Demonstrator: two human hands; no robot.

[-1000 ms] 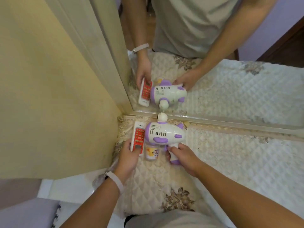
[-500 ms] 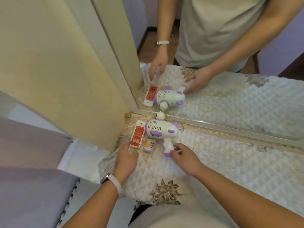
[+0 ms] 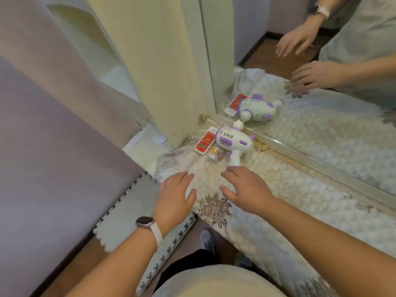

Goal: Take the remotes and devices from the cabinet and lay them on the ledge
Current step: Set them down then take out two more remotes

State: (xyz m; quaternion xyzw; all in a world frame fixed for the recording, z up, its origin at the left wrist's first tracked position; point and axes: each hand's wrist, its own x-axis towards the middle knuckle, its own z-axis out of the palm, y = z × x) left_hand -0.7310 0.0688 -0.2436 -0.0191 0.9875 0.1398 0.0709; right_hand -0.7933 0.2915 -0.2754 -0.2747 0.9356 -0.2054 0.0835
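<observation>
A red-and-white remote [image 3: 205, 140] lies flat in the far left corner of the quilted ledge [image 3: 300, 189], against the mirror frame. Beside it on the right lies a white-and-purple gun-shaped toy device [image 3: 232, 140], its handle pointing toward me. A small yellow-printed object [image 3: 215, 153] sits between them. My left hand [image 3: 173, 195] hovers with relaxed fingers near the ledge's left edge, holding nothing. My right hand [image 3: 246, 188] is spread just short of the toy's handle, apart from it.
A mirror [image 3: 310, 82] runs along the back of the ledge and reflects the devices and both hands. A cream cabinet side panel [image 3: 154, 67] stands at the left corner. A grey foam mat [image 3: 132, 211] and a lilac surface [image 3: 53, 168] lie lower left.
Both hands have let go of the remote and the toy and drawn back toward me. The view has swung left and downward.
</observation>
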